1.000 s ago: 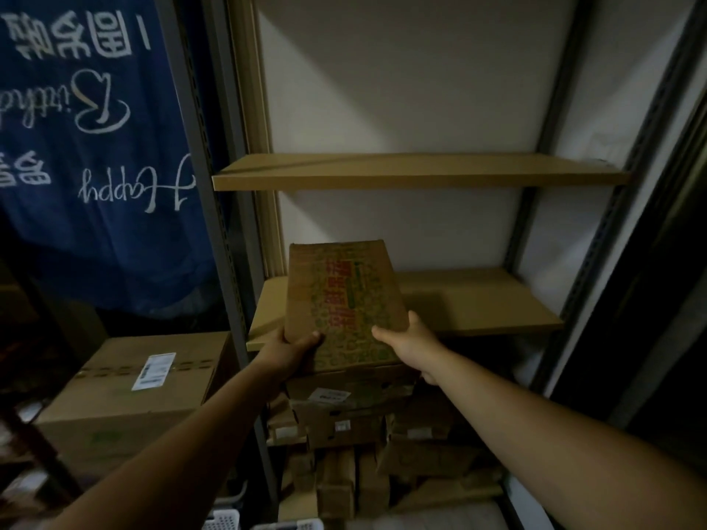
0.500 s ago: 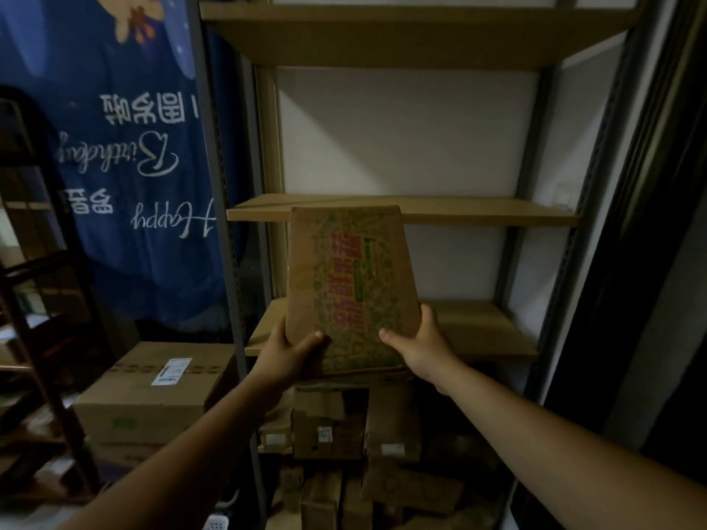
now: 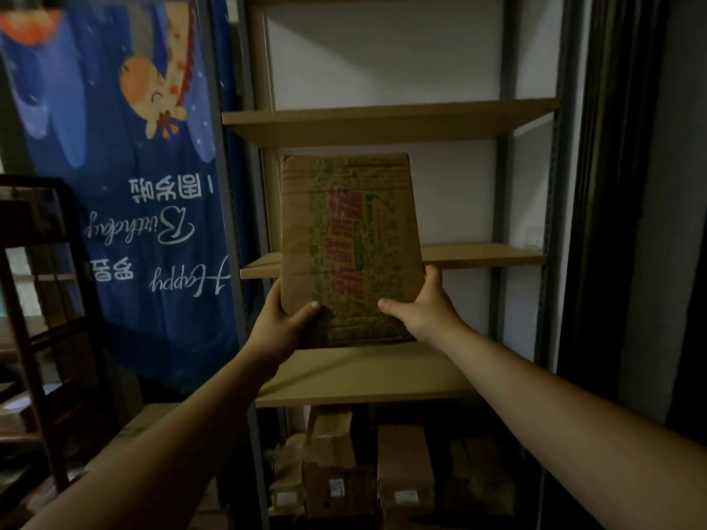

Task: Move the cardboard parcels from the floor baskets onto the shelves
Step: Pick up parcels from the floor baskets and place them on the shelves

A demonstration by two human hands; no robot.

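Cardboard parcel [image 3: 350, 246], gripped only at its lower corners by left hand [image 3: 281, 325] and right hand [image 3: 422, 313], could be snagged on the front edge of the middle shelf [image 3: 482, 256] and dropped.

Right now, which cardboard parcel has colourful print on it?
The parcel held up in the left hand and right hand, printed red and green; the parcels below are plain brown.

You are facing a blue banner [image 3: 114, 154] whose white script is reading "Happy Birthday" upside down, with white Chinese characters above and beside it. The cardboard parcel [image 3: 348, 242] you are holding is showing red and green printed characters, too blurred to read. The white labels [image 3: 336, 487] on the lower boxes [image 3: 405, 453] are proving too small to read.
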